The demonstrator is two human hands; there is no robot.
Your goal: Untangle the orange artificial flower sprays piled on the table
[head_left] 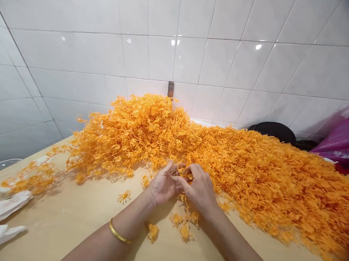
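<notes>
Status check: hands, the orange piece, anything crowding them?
Left hand and right hand together, pinching a small orange plastic sprig. Big orange pile right behind. Loose bits on table below.

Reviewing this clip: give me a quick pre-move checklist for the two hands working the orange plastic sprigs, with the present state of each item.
1. Both hands in view: left hand and right hand meet at the near edge of the heap. Ok.
2. Piece pinched: a small orange plastic flower sprig sits between the fingertips of both hands. Ok.
3. Sprig free of the large heap of orange plastic sprigs: cannot tell, fingers hide the join.
4. Bare room on the tan wooden tabletop near the wrists: ok, only loose orange bits lie there.
5. Gold bangle on the left wrist away from the heap: ok.
6. White crumpled cloth at the far left, apart from both hands: ok.
</notes>
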